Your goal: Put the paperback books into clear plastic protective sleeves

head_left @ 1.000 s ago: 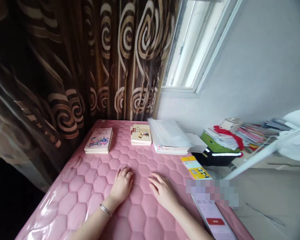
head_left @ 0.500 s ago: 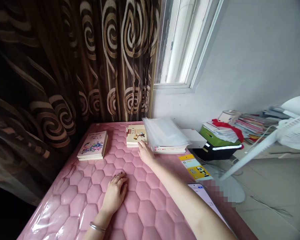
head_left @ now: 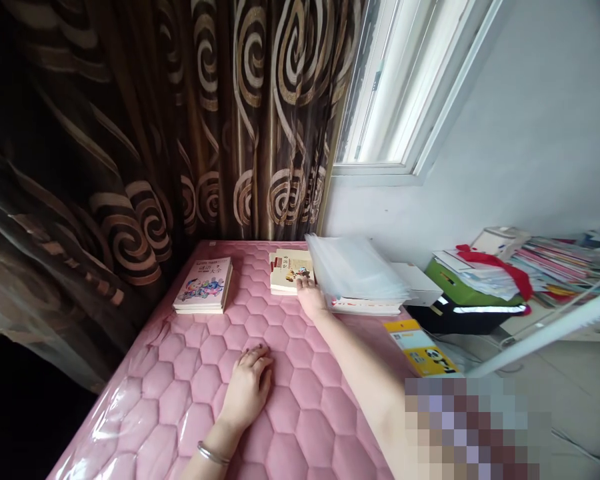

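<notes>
My left hand point(head_left: 251, 385) lies flat and open on the pink quilted surface point(head_left: 180, 380), a bracelet on its wrist. My right arm stretches forward, and my right hand point(head_left: 310, 295) rests at the near right corner of a small stack of cream-covered books point(head_left: 287, 268), fingers on its edge. Beside that stack to the right lies a pile of clear plastic sleeves point(head_left: 355, 270) on top of books. A second stack of books with a cartoon cover point(head_left: 205, 285) sits apart at the left.
A dark curtain with swirl patterns point(head_left: 180, 133) hangs behind the surface, a window point(head_left: 395, 87) to its right. A yellow booklet point(head_left: 423, 347) lies at the right edge. Beyond are a white box point(head_left: 420, 283), a green box point(head_left: 460, 290) and piles of papers.
My right hand left the surface near me, reached forward and now touches the cream book stack. My left hand stayed flat in place.
</notes>
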### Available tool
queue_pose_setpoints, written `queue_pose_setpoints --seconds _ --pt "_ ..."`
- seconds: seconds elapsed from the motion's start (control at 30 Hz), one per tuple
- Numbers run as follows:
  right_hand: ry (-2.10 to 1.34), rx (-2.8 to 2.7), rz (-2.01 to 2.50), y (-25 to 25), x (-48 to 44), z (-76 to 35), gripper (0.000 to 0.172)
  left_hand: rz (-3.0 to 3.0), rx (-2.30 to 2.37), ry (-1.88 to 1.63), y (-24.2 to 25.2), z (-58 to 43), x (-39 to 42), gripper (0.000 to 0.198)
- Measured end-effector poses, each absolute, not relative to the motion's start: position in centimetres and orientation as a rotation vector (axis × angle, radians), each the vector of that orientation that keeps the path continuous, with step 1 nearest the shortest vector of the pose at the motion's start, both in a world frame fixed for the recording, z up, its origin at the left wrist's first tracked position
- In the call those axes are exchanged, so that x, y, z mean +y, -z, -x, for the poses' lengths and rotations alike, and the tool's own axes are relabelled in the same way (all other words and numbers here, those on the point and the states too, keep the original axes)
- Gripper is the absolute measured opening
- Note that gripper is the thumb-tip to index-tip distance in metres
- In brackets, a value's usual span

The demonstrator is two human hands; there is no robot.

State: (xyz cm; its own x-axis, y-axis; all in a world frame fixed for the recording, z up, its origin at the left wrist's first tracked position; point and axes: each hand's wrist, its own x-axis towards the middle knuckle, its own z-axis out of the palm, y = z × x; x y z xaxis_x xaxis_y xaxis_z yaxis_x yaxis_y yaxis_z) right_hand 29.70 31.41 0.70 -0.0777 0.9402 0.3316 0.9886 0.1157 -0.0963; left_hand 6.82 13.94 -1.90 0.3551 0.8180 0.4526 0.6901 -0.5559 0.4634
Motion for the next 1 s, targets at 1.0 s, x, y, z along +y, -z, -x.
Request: queue_pose_setpoints --seconds 1.0 --pt "-0.032 -2.206 1.163 -4.0 5.2 -31.4 0.017 -2.011 1.462 -1.126 2.2 -5.7 14.8 0.029"
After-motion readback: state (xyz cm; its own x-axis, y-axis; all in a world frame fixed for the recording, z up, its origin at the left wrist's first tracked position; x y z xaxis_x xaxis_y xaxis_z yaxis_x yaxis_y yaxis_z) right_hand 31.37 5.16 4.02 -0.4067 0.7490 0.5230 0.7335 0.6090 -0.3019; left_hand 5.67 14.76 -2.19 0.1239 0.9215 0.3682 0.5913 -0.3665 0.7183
